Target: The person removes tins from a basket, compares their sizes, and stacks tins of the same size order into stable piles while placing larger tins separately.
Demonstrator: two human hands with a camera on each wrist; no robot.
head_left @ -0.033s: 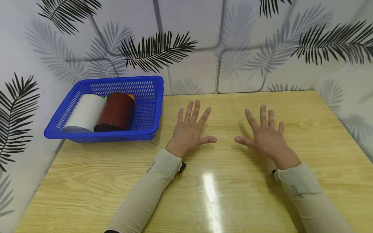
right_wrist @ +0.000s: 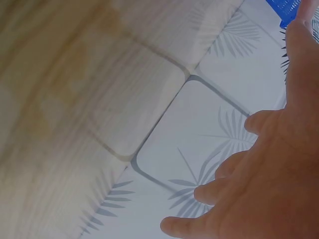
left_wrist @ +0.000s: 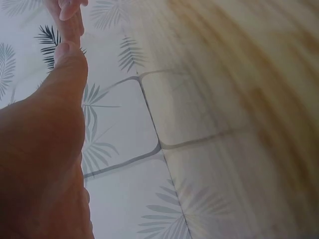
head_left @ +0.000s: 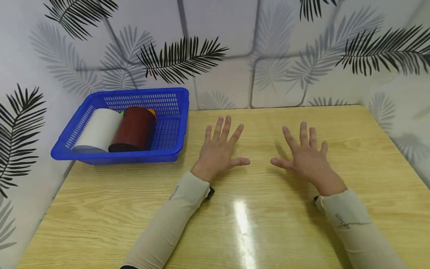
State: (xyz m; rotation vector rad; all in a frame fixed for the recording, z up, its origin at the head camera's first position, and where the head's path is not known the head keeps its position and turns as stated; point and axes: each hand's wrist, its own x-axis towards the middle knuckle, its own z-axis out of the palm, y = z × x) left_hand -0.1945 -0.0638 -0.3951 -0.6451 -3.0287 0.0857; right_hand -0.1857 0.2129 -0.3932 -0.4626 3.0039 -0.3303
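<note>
Both hands lie flat on the wooden table (head_left: 268, 224), palms down, fingers spread and straight, holding nothing. My left hand (head_left: 220, 149) is left of centre and my right hand (head_left: 304, 155) right of centre, a small gap between the thumbs. The left wrist view has the left hand (left_wrist: 45, 164) filling its lower left, with the table (left_wrist: 239, 74) beyond. My right hand (right_wrist: 269, 189) fills the lower right of the right wrist view. Beige sleeves cover both forearms.
A blue plastic basket (head_left: 168, 134) stands at the table's back left, its corner (right_wrist: 291, 10) also in the right wrist view. In it lie a white roll (head_left: 99, 130) and a dark brown roll (head_left: 134, 129). Leaf-patterned walls (head_left: 235, 56) close the back and sides.
</note>
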